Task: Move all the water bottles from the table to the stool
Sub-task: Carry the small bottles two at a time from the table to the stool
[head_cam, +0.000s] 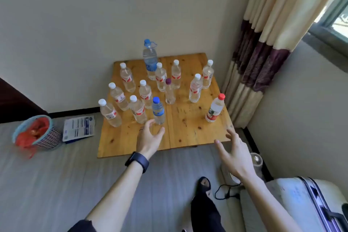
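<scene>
Two bare forearms reach forward from the bottom of the view, above a foot in a black sandal (pixel 204 184) on the grey floor, and a pale suitcase (pixel 301 199) lies at the lower right with a black cable (pixel 224 192) just beside it. Our left hand (pixel 149 135), with a dark watch (pixel 138 162) on its wrist, is over the near part of the wooden counter (pixel 188 132). Its fingers and thumb are spread in a loose curve round the base of the small blue-capped bottle (pixel 158 112), though we cannot tell whether they touch it. Our right hand (pixel 234 154) hovers at the counter's near right corner, fingers splayed wide and holding nothing. All thirteen water bottles (pixel 138 109) stand upright on the counter. The small blue-capped one is nearest us and the red-capped bottle (pixel 214 111) stands alone near the right edge. A cluster of white-capped ones fills the left side, and the purple-capped bottle (pixel 170 93) is in the middle. More white caps stand behind and to the right, and the large blue-capped bottle (pixel 150 60) with a carry loop is at the back by the wall. On the floor to the left of the counter lie a printed sheet (pixel 79 128) and a waste basket (pixel 47 137) lined with a red bag. Beyond the counter's right side hangs a cream and purple curtain (pixel 263 43), beside a window (pixel 337 11).
</scene>
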Demonstrator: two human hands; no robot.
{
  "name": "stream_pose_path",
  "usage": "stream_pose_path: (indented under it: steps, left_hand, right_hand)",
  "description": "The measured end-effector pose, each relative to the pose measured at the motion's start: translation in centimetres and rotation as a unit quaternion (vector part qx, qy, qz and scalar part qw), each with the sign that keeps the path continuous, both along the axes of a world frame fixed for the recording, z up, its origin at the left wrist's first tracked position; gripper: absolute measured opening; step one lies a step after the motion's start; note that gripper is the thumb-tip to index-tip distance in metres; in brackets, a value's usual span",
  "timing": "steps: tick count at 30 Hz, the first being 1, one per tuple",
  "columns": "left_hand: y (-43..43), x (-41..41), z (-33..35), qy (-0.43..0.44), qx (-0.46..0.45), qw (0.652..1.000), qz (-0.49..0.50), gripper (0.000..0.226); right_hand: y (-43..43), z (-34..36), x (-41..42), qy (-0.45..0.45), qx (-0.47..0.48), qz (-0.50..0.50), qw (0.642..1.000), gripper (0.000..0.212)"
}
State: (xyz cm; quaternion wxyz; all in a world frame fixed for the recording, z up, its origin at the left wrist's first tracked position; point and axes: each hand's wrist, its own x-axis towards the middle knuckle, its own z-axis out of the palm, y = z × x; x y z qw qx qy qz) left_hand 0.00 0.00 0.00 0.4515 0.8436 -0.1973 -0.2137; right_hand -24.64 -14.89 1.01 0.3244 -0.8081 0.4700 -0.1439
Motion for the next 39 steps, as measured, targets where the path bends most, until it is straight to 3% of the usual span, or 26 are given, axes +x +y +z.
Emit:
stream_pose_path:
  steps: [6,14,23,31,39]
  left_hand:
    - [-7.7,5.0,-2.8,0.090,-0.030,0.989,0.117,0.088]
    - [-11.6,8.5,-6.7,0.133,-0.004,0.974,0.182,0.102]
    - [-14.1,12.7,-9.6,0.127,0.044,0.979,0.153,0.096]
    - [-15.1,14.8,-10.4,0.093,0.059,0.988,0.109,0.051]
    - [-16.8,14.9,-9.2,0.050,0.127,0.988,-0.066,0.040]
  right_hand:
    - [-11.3,-3.9,6.1,0.024,0.097,-0.034,0.994,0.085]
    - [-19.9,-8.0,11.5,0.026,0.207,-0.084,0.974,0.118]
    - [-21.7,-10.7,15.4,-0.030,0.243,-0.137,0.960,0.109]
    - [-21.6,-11.3,17.3,-0.011,0.197,-0.168,0.966,0.067]
    - [-19.5,-9.7,15.9,-0.001,0.177,-0.170,0.969,0.059]
